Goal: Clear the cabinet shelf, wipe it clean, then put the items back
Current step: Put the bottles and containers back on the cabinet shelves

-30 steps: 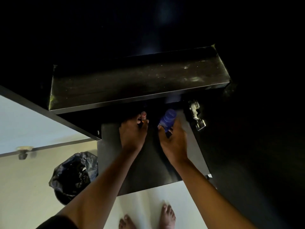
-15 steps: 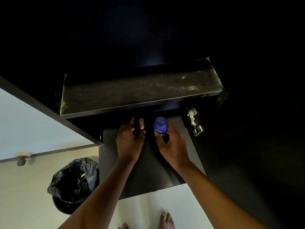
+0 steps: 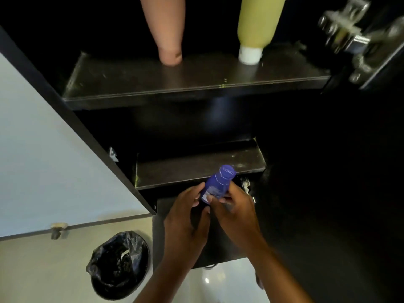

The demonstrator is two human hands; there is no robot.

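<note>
Black bin-bagged trash can (image 3: 119, 264) sits on the pale floor, well left and below the grip. White cabinet door (image 3: 43, 154) hangs open left of it. Left hand (image 3: 185, 217) now has fingers curled against the lower body of the blue plastic bottle with a round blue cap (image 3: 217, 185); half a second ago it was beside a small orange-tipped item, no longer visible. Right hand (image 3: 235, 209) pinches the bottle from the other side, so both hands are clamped on it. Bottle is lifted, tilted cap-up, in front of the dusty dark lower shelf (image 3: 196, 169), not resting on it. Above the grip, the upper dark shelf (image 3: 196, 82) has come into view, holding a tan tube (image 3: 166, 29) and a yellow-green bottle on its white cap (image 3: 256, 25). Judgement: clearing is under way; wiping not started.
</note>
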